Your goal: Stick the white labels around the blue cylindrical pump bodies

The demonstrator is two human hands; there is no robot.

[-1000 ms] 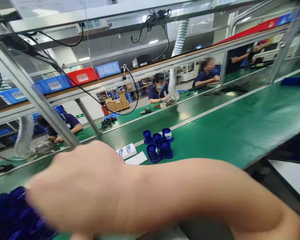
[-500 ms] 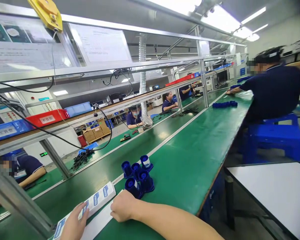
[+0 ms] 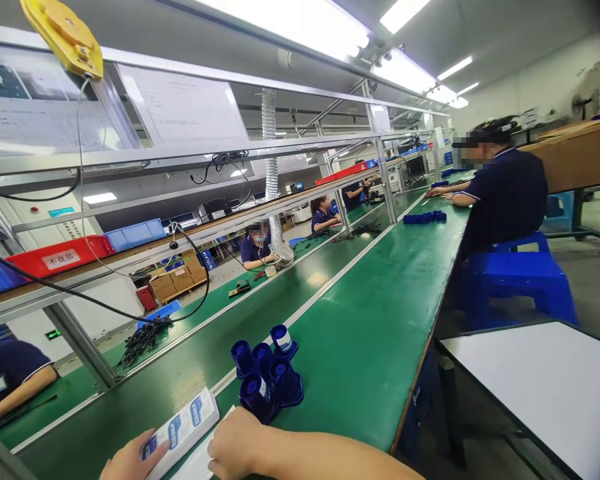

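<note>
At the bottom of the head view my left hand is closed round the near part of a long white stack of printed labels with blue marks, its thumb across the top. My right hand is curled, fingers pressed together, at the edge of a narrow white paper strip lying beside the stack. Its fingertips are partly hidden. Just beyond the right hand stands a cluster of several dark blue plastic cup-shaped parts with flat bases; some carry white labels.
The green bench runs away to the right, where a co-worker sits by more blue parts. A white-topped table stands at right. Black cables lie across the bench. A metal frame with red bins rises at left.
The view has shifted, so the bench things appear lower and further left. Both hands stay at the label stack and paper strip, with little visible movement against them.
</note>
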